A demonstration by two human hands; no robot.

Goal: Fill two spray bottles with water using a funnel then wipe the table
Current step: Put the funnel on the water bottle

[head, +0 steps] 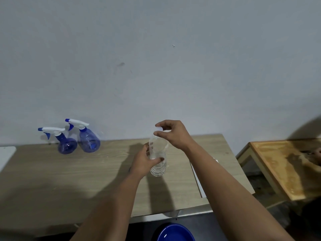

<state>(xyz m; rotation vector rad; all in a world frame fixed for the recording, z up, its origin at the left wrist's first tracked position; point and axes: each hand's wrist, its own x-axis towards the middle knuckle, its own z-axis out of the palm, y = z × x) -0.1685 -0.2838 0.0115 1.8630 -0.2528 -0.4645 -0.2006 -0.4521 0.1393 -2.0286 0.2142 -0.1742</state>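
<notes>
- Clear plastic water bottle stands mid-table, nearer the right edge; the left hand is wrapped around its body, and the right hand pinches the white cap.
- Squeezing the thin wall while the cap loosens could likely slop water onto the table.
- Both spray bottles stand at the far left edge by the wall, heads on; no funnel is visible.
- Open room lies left and near; a white sheet lies toward the right edge.

No readable text, label, brand or number on any surface.
</notes>
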